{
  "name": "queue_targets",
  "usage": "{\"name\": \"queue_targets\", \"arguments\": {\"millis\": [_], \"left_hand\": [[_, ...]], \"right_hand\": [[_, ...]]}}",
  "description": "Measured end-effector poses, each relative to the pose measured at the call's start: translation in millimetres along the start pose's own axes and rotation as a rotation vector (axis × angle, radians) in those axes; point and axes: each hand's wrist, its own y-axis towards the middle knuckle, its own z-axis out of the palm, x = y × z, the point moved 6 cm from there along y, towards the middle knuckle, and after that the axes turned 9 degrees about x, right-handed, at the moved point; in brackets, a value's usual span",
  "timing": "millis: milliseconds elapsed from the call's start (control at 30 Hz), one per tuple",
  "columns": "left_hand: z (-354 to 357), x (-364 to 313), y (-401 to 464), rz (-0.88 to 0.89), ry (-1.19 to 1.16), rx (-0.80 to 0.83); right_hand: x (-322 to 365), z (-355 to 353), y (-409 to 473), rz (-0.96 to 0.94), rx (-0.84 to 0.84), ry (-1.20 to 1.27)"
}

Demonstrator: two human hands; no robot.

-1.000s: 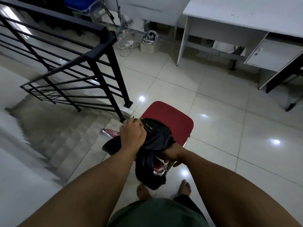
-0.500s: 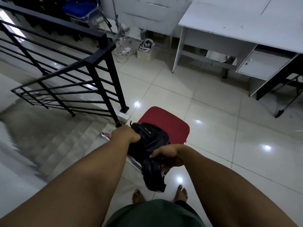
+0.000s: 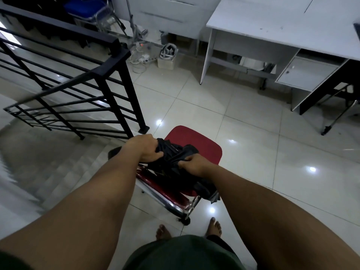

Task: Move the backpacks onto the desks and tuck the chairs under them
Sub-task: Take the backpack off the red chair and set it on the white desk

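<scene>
Over rear edge of red padded chair seat (image 3: pixel 196 142): left hand (image 3: pixel 145 148) and right hand (image 3: pixel 192 164) both grasping crumpled black fabric backpack (image 3: pixel 173 156). Step: lifting backpack. Next: carry to white laminate worktop (image 3: pixel 282 20), well apart, then tuck chair.

I see a crumpled matt black cloth backpack (image 3: pixel 171 158) over a chair (image 3: pixel 196 142) with a smooth red seat and shiny chromed metal frame. Beneath the chair, glossy pale floor tiles (image 3: pixel 243 152) mirror ceiling lights. Beyond the chair, a matt white laminate desk (image 3: pixel 282 20); left of it, a matt black metal railing (image 3: pixel 109 78).
</scene>
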Motion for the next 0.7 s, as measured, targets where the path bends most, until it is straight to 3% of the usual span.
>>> {"name": "queue_targets", "arguments": {"millis": [200,267,400,467,567,700], "left_hand": [[-18,-6,24,0.014,0.176,-0.126],[-22,-6,35,0.015,0.034,-0.130],[-20,-9,53,0.063,-0.395,0.015],[-19,-9,56,0.076,-0.497,0.062],[-15,-12,59,0.074,-0.281,0.037],[-28,-34,56,-0.028,0.216,-0.269]], "right_hand": [[-7,-6,6,0.005,-0.091,0.007],[-13,-17,7,0.030,-0.169,-0.005],[-31,-36,7,0.078,-0.317,0.043],[-37,-38,6,0.090,-0.336,0.049],[-36,-36,7,0.082,-0.358,0.001],[-32,-35,9,0.135,-0.404,-0.103]]}}
